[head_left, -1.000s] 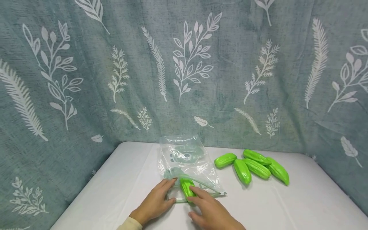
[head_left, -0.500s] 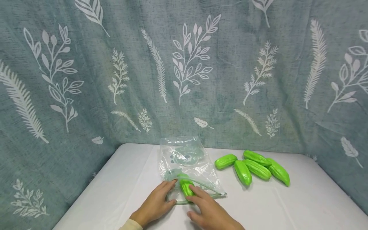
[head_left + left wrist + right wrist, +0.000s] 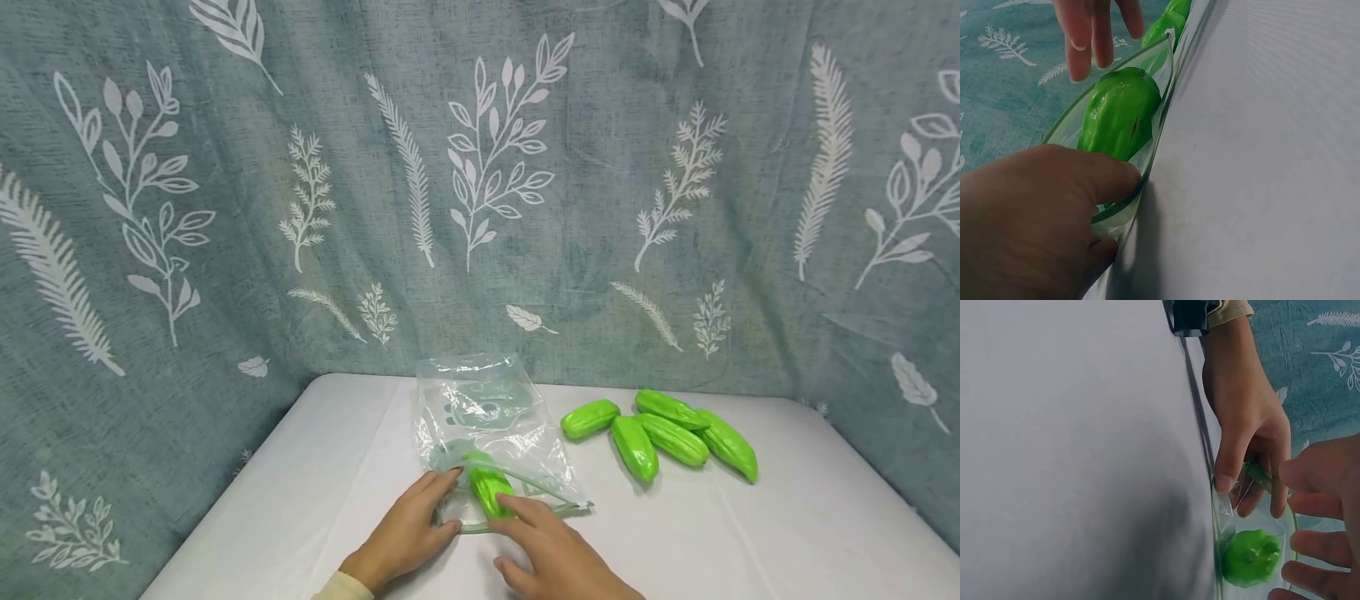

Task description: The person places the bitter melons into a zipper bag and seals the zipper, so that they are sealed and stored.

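Note:
A clear zip bag [image 3: 551, 437] with pale green print lies flat, its green-edged mouth toward me. Inside the mouth sits a bright green, ribbed, gourd-like vegetable [image 3: 486, 483], its near end showing in the left wrist view. My left hand [image 3: 405, 525] grips the left side of the bag's mouth, thumb on the lower rim [image 3: 1155, 147] and fingers at the upper one. Over the mouth, my right hand [image 3: 558, 550] has its fingers spread. In the right wrist view those fingers [image 3: 1319, 548] stand apart from the vegetable [image 3: 1250, 559] and hold nothing.
Several more green gourd-like vegetables [image 3: 633, 448] lie on the white table [image 3: 787, 533], right of the bag. A leaf-patterned blue-green curtain [image 3: 585, 225] hangs behind the table and along its sides. The bag's slider [image 3: 587, 505] is at the mouth's right corner.
The green vegetable has slid a little farther into the bag. My right hand has drawn slightly back from it, while the left hand keeps its hold in the same place.

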{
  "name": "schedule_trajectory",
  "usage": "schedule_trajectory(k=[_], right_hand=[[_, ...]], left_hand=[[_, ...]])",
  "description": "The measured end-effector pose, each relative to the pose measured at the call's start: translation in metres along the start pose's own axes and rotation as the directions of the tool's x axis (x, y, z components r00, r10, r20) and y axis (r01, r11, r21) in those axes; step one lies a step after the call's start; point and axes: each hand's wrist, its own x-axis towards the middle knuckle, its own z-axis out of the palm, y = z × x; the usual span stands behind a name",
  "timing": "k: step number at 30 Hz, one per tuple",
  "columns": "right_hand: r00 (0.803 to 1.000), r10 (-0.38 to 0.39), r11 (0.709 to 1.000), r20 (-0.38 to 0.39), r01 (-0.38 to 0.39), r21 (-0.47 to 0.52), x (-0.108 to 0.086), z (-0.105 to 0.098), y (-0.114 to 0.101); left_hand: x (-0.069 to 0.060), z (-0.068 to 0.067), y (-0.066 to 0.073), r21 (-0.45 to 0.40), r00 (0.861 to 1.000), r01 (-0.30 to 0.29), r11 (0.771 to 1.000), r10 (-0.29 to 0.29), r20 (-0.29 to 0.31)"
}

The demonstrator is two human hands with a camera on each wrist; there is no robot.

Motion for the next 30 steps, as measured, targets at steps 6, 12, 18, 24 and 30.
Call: schedule_trajectory(k=[6, 12, 18, 24, 30], right_hand=[[0.998, 0.021, 1.000, 0.055, -0.021, 0.006, -0.003, -0.005, -0.002], [0.995, 0.034, 0.999, 0.092, -0.036, 0.025, -0.002, -0.002, -0.001], [0.996, 0.030, 0.999, 0.078, -0.031, 0.020, 0.000, 0.001, 0.000], [0.996, 0.040, 0.999, 0.079, -0.042, 0.029, 0.003, 0.004, 0.001], [0.993, 0.061, 0.996, 0.096, -0.067, 0.055, 0.006, 0.006, 0.001]], left_hand=[[0.000, 0.001, 0.001, -0.007, 1.000, -0.008, 1.000, 0.008, -0.005], [0.000, 0.000, 0.000, 0.009, 1.000, -0.018, 1.000, 0.018, -0.014], [0.001, 0.000, -0.001, 0.022, 0.999, -0.040, 0.999, 0.041, -0.023], [0.002, 0.001, -0.001, 0.022, 0.998, -0.050, 0.999, 0.050, -0.023], [0.001, -0.001, 0.000, 0.014, 1.000, -0.016, 1.000, 0.016, 0.010]])
